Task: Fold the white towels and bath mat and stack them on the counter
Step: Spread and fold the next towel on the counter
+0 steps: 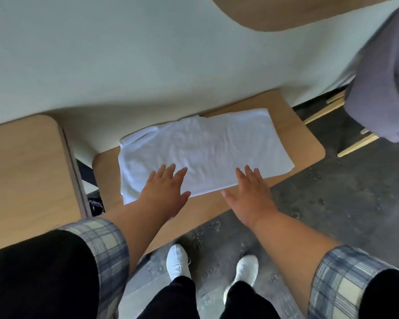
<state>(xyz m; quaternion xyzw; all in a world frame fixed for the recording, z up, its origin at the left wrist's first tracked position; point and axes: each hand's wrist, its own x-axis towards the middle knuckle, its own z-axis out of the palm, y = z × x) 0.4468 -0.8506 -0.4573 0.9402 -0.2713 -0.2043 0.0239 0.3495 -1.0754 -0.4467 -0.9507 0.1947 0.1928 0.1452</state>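
A white towel [205,148] lies folded into a long rectangle on a light wooden counter [304,143]. Its left end is bunched and hangs a little over the counter's near edge. My left hand [164,189] lies flat with spread straight fingers on the towel's near left part. My right hand [251,192] is flat too, fingers straight, its fingertips on the towel's near edge and its palm over the bare wood. Neither hand holds anything.
A second wooden surface [25,171] stands at the left, separated by a narrow gap. A pale wall [148,54] rises behind the counter. A grey-lilac fabric bulk [382,84] hangs at the right. Dark mottled floor [343,215] and my white shoes [177,261] lie below.
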